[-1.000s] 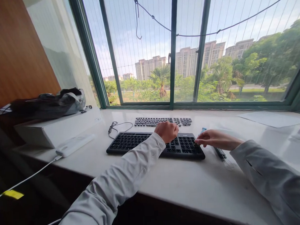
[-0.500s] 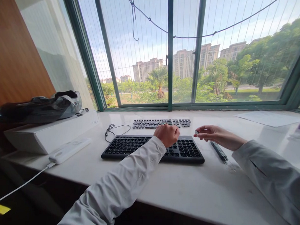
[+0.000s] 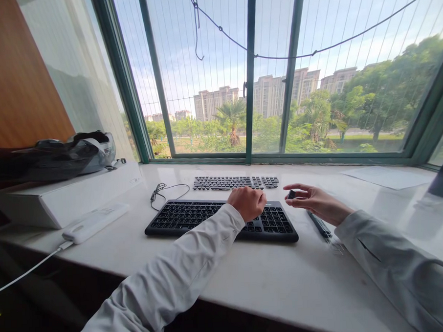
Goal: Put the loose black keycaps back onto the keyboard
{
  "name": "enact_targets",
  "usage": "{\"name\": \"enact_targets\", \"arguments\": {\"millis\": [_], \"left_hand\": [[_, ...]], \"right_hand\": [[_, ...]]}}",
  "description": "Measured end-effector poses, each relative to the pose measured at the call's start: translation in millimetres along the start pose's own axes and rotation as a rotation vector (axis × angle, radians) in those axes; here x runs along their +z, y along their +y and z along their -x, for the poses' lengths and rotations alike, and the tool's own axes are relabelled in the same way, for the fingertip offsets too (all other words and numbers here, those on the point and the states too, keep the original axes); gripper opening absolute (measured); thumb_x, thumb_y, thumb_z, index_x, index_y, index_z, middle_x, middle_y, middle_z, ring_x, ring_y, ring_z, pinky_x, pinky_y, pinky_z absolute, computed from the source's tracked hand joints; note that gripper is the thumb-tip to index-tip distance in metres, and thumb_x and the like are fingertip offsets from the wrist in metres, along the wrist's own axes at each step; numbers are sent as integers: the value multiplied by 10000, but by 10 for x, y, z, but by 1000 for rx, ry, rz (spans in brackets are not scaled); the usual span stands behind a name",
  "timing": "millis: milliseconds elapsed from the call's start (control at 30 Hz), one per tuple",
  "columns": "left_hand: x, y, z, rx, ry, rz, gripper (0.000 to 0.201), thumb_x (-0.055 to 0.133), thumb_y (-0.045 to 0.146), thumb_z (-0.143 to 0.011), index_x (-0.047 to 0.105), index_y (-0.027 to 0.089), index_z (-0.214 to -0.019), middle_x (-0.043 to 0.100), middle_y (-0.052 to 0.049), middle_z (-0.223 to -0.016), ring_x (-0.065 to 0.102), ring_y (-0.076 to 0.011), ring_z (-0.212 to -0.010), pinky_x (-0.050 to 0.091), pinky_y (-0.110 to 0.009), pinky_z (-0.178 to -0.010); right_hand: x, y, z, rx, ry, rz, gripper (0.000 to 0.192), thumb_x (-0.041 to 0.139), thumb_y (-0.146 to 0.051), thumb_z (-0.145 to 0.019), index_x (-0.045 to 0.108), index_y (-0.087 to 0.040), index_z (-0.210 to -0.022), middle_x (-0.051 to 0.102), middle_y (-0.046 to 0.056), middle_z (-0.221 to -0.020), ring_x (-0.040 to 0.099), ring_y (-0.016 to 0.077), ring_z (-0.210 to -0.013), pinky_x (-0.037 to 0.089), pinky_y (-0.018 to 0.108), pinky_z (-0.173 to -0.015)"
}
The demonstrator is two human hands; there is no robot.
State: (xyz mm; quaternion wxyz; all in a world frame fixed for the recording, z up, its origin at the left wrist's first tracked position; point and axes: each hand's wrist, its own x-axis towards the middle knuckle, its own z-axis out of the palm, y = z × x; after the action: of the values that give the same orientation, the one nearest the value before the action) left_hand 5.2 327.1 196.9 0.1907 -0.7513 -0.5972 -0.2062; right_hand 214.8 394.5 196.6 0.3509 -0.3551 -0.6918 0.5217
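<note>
A black keyboard [image 3: 194, 213] lies on the white tabletop, its key places bare of caps where I can see them. Behind it, loose black keycaps [image 3: 222, 183] are laid out in keyboard order. My left hand [image 3: 247, 204] is closed over the right-centre part of the keyboard, its fingertips turned away from view; what it holds is hidden. Just beyond the keyboard's right end, my right hand [image 3: 316, 201] pinches a small black keycap [image 3: 291, 194] between thumb and fingers. Below that hand is a dark slim tool [image 3: 320, 226] with thin wires at its near end.
A coiled black cable [image 3: 158, 193] lies behind the keyboard's left side. To the left are a white power strip [image 3: 95, 223] and a white box [image 3: 65, 197] with a dark bag [image 3: 59, 156] on top. White paper [image 3: 387, 177] rests at the back right, near the window.
My right hand has turned slightly, so the dark keycap in its pinch shows more clearly. My left hand stays closed over the keyboard. The view has shifted a little.
</note>
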Motion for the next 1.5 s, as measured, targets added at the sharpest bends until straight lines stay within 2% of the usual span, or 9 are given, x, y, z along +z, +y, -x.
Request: {"name": "enact_targets", "arguments": {"millis": [133,300,433,533,733,933,1033,1267,1500], "left_hand": [[0,-10,-1,2,8,3,391,328,361,-859,680,200,-805,668,-80,-707,625,-218,-666,464,-344,-653],[-24,-5,4,-14,-1,2,391,342,368,-856,684,188,-797,668,-86,-704,627,-220,-669,466,-343,-652],[-38,26,12,-14,-12,3,408,339,376,-864,688,178,-794,667,-92,-701,628,-216,-674,466,-337,-658],[-36,44,19,-8,-10,-1,399,343,378,-865,687,186,-802,672,-88,-713,628,-214,-678,464,-332,-660],[-21,57,30,12,-20,-8,403,334,390,-869,677,193,-791,671,-76,-710,623,-209,-665,452,-318,-654],[-10,50,22,32,35,13,408,317,397,-878,656,197,-772,651,-61,-653,606,-202,-623,421,-300,-609],[-21,40,20,78,51,55,393,322,400,-879,648,202,-783,638,-41,-628,594,-183,-605,405,-282,-596],[-22,55,42,236,-11,154,383,347,421,-870,655,203,-806,616,-28,-607,575,-148,-589,388,-251,-586],[25,78,66,332,-53,121,385,357,420,-862,660,205,-759,602,-28,-586,554,-145,-559,355,-250,-552]], "right_hand": [[21,29,-21,-41,9,58,496,800,-422,-497,666,-154,-892,686,64,-827,620,209,-833,457,351,-826],[22,49,-33,16,-87,-17,491,755,-413,-602,646,-195,-1029,690,70,-971,623,208,-936,448,355,-933],[14,66,-32,51,-110,-64,409,713,-437,-660,644,-162,-955,678,113,-994,633,223,-938,467,364,-936],[12,65,-25,62,-133,-56,383,706,-440,-670,643,-154,-916,683,108,-941,637,204,-900,470,352,-919],[-3,53,-20,19,-153,141,453,700,-471,-643,672,-149,-960,674,80,-910,599,171,-827,466,324,-813],[-40,50,-35,28,-174,177,496,709,-497,-613,689,-151,-968,676,63,-827,577,139,-723,460,297,-737],[-45,34,-22,33,-216,206,475,711,-499,-609,697,-149,-930,666,53,-792,563,125,-682,460,278,-688],[-50,50,2,128,-352,266,424,744,-486,-558,696,-154,-817,632,14,-663,558,114,-617,460,254,-624],[-66,126,-17,206,-372,317,400,755,-482,-536,719,-176,-792,650,20,-662,567,117,-615,467,239,-612]]}}
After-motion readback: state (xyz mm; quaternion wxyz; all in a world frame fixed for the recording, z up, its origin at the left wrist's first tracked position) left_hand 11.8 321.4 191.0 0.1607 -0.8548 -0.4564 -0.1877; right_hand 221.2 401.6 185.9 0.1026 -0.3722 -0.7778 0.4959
